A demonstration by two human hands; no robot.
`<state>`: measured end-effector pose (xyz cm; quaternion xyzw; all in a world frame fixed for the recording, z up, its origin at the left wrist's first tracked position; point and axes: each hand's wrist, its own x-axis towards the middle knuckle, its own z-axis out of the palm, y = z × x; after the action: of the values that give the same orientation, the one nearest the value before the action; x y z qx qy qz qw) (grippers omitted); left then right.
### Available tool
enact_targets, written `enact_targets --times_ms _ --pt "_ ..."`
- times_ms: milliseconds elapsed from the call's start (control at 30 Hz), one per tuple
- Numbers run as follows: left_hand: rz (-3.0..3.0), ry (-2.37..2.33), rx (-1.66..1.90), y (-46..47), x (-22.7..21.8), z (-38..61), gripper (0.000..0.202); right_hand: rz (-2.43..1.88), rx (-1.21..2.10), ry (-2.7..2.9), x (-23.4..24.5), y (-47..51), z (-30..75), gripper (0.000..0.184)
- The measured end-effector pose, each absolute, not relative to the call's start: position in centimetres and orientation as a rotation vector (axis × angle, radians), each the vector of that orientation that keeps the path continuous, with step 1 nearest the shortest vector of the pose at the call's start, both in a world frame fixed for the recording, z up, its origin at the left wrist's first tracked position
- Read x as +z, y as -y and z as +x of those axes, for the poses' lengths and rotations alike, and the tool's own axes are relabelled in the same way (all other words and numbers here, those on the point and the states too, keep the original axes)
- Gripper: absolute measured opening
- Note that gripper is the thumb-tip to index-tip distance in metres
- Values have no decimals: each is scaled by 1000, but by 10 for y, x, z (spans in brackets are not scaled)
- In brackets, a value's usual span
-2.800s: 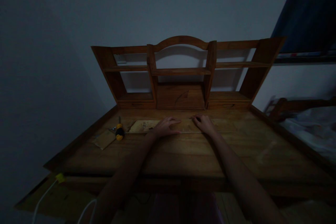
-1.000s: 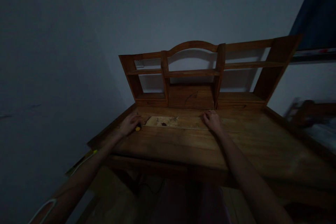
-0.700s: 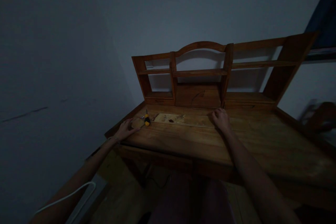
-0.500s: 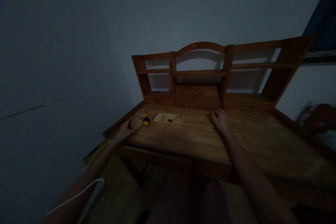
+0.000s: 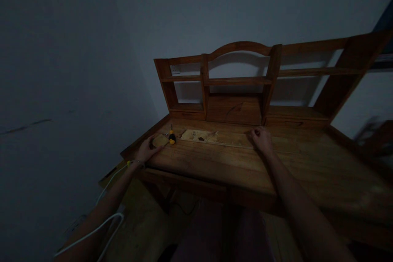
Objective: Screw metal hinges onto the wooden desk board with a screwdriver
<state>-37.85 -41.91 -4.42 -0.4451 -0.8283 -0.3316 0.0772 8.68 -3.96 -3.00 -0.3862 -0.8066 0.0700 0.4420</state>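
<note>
My left hand lies on the wooden desk near its left edge, fingers stretched onto a small flat brown piece. Just right of that piece lies a screwdriver with a yellow and black handle. A long pale strip of bare wood runs across the desktop. My right hand rests at the right end of the strip, its fingers curled down against the wood. The room is dim.
A wooden hutch with shelves and an arched middle stands at the back of the desk against the wall. A white cable hangs near my left arm. Blurred furniture shows at the far right.
My left hand went from the strip's middle to the left, past the screwdriver, onto the small brown piece. The right hand stayed at the strip. My view swung left.
</note>
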Motion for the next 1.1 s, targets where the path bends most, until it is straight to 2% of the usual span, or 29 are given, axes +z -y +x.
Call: enact_targets --times_ms 267,533,667,767,833,1033,1100 --pt "-1238 2327 -831 422 -41 -361 65 -961 233 1980 -29 41 88 37" --pt "-1131 2159 -1056 425 -17 -314 59 -1002 259 1957 -32 39 87 37" --pt "-1642 2110 -1187 396 -8 -231 62 -1014 263 1943 -33 40 87 37" --pt "-2103 2118 -1115 361 -12 -160 78 -1015 265 1938 -34 40 88 36" --pt "-2278 2060 -1063 332 -14 -125 81 -1019 263 1941 -35 38 90 36" --pt "-2539 1825 -848 275 18 -93 81 -1066 263 1939 -40 32 91 38" --pt "-2475 1727 -931 289 39 -82 72 -1065 268 1939 -41 30 91 37"
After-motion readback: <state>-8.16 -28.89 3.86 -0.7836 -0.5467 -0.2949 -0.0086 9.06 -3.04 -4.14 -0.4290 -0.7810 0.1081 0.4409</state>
